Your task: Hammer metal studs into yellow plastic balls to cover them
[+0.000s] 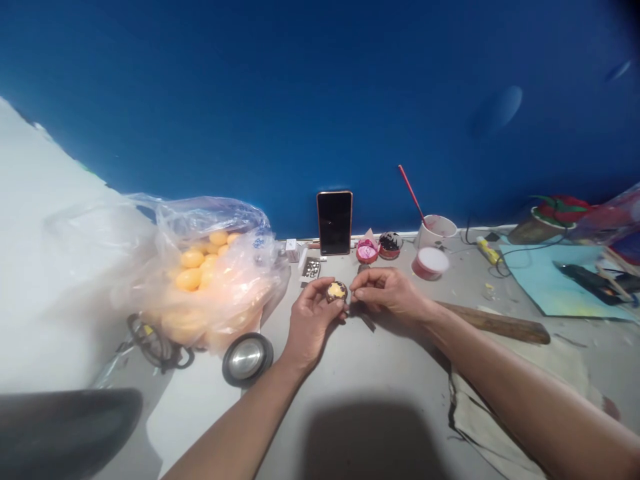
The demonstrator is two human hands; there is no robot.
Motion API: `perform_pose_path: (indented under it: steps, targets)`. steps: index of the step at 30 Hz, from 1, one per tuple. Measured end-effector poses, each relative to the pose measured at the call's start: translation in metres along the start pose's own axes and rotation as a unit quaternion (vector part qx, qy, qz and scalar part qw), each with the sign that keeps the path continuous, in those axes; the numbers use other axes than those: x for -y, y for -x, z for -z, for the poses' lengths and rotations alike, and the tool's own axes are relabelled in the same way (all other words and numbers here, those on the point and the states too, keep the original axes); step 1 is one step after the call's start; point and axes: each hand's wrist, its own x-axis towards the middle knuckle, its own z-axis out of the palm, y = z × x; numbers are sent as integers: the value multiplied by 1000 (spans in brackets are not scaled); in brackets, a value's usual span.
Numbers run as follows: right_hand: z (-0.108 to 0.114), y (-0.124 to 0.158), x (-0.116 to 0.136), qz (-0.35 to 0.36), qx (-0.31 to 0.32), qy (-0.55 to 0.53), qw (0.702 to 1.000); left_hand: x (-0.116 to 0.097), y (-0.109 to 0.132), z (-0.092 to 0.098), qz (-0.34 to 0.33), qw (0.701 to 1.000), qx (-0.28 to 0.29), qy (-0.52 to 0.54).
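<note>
though close, narrow gap between hands (pixel 311 320) (pixel 389 292)

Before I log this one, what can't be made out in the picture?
Head view:
Round piece: underside, turned away in the left hand.
Right hand: whether it pinches anything; too small to tell.
Yellow balls: lower ones, blurred by the plastic bag.
Wooden stick: left end, behind the right forearm.
Dark shape, lower left: cut off by the edge.

We count two hands (pixel 311 321), one round piece (pixel 337 291), one phone (pixel 335 223), one plastic bag (pixel 210 212), one red stick (pixel 411 193), one blue sheet (pixel 543 273).
</note>
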Motion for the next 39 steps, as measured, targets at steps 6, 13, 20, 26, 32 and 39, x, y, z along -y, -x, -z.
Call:
perform_pose_path:
  steps: [6, 13, 20, 26, 32, 39]
  targets:
    - [-5, 0, -9, -16, -8, -49, 999, 1, -1, -1, -12, 1000, 15, -5]
    - [-8, 1, -8, -37, -27, -71, 996, 3, 2, -1, -40, 998, 6, -40]
    - [-10, 2, -2, -54, -30, -69, 996, 2, 4, -3, -54, 997, 4, -48]
    - [-9, 2, -3, -52, -29, -64, 996, 1, 5, -2, -50, 997, -3, -61]
    - [-10, 2, -2, -59, -34, -62, 996, -1, 5, -3, -54, 995, -8, -78]
    - [-9, 2, -3, -60, -38, -53, 996, 0, 5, -3, -64, 994, -16, -84]
